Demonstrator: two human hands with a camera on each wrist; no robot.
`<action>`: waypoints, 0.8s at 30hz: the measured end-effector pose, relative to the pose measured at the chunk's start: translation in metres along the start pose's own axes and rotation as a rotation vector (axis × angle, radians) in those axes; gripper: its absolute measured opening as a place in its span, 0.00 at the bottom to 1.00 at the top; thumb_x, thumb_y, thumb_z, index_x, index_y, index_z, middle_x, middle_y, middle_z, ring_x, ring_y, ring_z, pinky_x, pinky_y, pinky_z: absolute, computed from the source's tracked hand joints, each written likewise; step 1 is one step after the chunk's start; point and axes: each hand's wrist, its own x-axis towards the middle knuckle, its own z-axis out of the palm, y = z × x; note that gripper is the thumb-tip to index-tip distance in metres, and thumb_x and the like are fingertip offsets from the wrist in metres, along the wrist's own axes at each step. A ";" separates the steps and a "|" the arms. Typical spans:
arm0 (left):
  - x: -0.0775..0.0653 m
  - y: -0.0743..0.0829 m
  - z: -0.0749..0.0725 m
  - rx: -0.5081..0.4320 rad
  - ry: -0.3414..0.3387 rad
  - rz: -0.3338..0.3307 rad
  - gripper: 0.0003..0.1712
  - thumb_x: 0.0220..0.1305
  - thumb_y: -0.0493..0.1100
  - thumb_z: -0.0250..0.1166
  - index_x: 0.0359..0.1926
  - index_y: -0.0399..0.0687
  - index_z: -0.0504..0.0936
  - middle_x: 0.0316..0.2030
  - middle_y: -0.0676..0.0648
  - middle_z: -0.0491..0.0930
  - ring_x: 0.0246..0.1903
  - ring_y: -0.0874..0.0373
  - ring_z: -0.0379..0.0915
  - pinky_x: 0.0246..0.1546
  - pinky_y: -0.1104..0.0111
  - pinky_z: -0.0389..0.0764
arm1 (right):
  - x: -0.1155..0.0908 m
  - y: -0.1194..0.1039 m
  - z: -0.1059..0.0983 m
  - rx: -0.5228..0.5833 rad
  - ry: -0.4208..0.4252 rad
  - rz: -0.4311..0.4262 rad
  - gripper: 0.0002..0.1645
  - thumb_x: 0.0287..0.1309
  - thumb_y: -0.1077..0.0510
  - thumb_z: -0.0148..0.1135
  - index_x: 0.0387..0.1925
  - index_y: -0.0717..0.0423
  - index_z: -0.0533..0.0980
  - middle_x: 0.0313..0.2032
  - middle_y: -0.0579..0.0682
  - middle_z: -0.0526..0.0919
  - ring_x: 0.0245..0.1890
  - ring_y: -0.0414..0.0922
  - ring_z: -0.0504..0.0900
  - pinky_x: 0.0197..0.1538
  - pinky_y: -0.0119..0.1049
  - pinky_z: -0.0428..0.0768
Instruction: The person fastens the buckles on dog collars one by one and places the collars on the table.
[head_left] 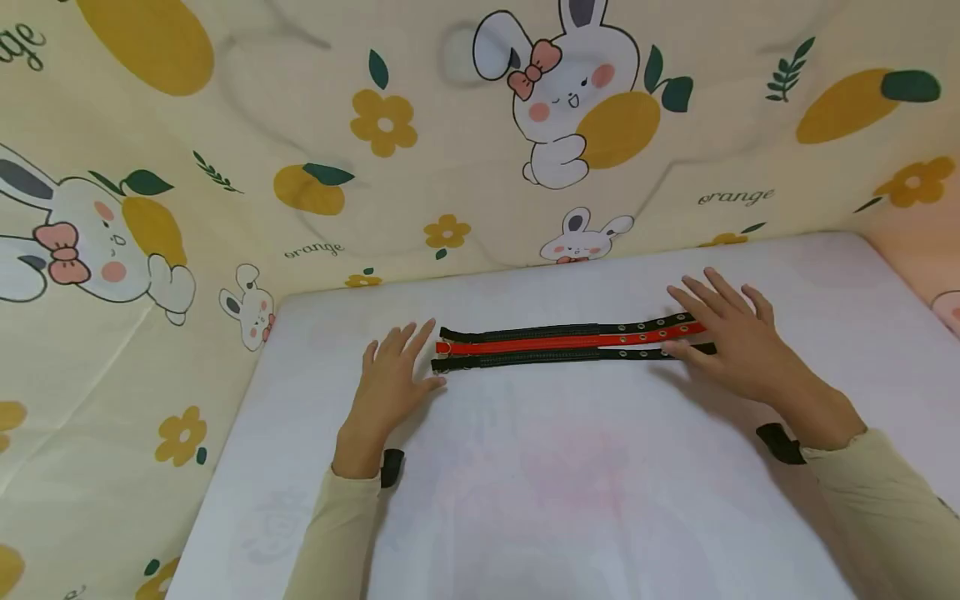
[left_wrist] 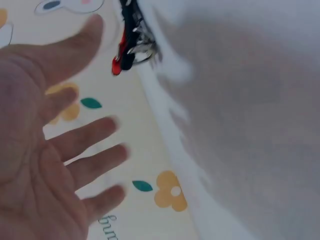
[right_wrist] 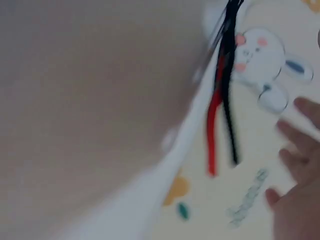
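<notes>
Three strap collars lie side by side on the white table: a black collar (head_left: 540, 331) at the back, a red collar (head_left: 525, 343) in the middle and another black collar (head_left: 540, 358) in front. Metal eyelets line their right halves. My left hand (head_left: 392, 379) is spread just beside their left ends, where metal rings show; the left wrist view has a gap between thumb and collars. Over the right ends hovers my right hand (head_left: 738, 350), fingers spread, hiding the tips from the head view. The right wrist view shows that hand (right_wrist: 300, 175) apart from the straps, holding nothing.
The white table (head_left: 525, 467) ends at a back edge against a cream cloth (head_left: 450, 183) printed with rabbits, flowers and oranges. The cloth also hangs along the left side. Each wrist wears a black band (head_left: 392, 468).
</notes>
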 end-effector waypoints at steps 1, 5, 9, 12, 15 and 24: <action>-0.001 -0.002 -0.001 -0.019 -0.002 -0.003 0.51 0.57 0.56 0.73 0.77 0.60 0.58 0.70 0.40 0.68 0.71 0.41 0.61 0.70 0.40 0.59 | -0.002 0.004 -0.001 0.034 0.026 -0.001 0.44 0.64 0.38 0.62 0.75 0.46 0.59 0.76 0.57 0.59 0.80 0.51 0.41 0.71 0.68 0.42; -0.001 -0.006 -0.003 -0.126 -0.014 -0.052 0.45 0.57 0.50 0.74 0.74 0.54 0.64 0.59 0.41 0.80 0.60 0.42 0.75 0.61 0.44 0.72 | -0.009 0.019 -0.005 0.168 0.164 0.001 0.33 0.57 0.50 0.72 0.63 0.52 0.74 0.65 0.60 0.75 0.73 0.58 0.61 0.65 0.69 0.55; 0.000 -0.006 0.000 -0.235 -0.031 -0.106 0.43 0.59 0.47 0.73 0.73 0.54 0.65 0.55 0.44 0.84 0.54 0.45 0.80 0.55 0.47 0.77 | -0.012 0.034 -0.016 0.250 0.204 0.072 0.28 0.54 0.54 0.74 0.57 0.54 0.78 0.60 0.64 0.77 0.64 0.66 0.67 0.63 0.71 0.60; 0.002 -0.005 0.002 -0.307 -0.023 -0.122 0.41 0.58 0.45 0.74 0.71 0.53 0.68 0.51 0.45 0.86 0.50 0.47 0.82 0.51 0.50 0.80 | -0.016 0.045 -0.025 0.265 0.165 0.181 0.26 0.57 0.50 0.72 0.55 0.54 0.79 0.57 0.61 0.78 0.59 0.60 0.70 0.58 0.61 0.67; 0.003 -0.004 0.003 -0.362 -0.031 -0.127 0.37 0.57 0.43 0.74 0.68 0.52 0.72 0.48 0.46 0.87 0.47 0.48 0.83 0.52 0.50 0.80 | -0.022 0.059 -0.028 0.297 0.147 0.294 0.24 0.58 0.46 0.71 0.52 0.54 0.80 0.44 0.45 0.82 0.49 0.40 0.73 0.49 0.36 0.72; 0.007 -0.009 0.013 -0.471 -0.073 -0.168 0.26 0.57 0.40 0.74 0.58 0.48 0.80 0.47 0.43 0.87 0.36 0.55 0.80 0.42 0.62 0.79 | -0.042 0.092 -0.007 0.514 -0.120 0.324 0.24 0.61 0.50 0.69 0.55 0.56 0.77 0.34 0.37 0.84 0.35 0.30 0.77 0.36 0.23 0.73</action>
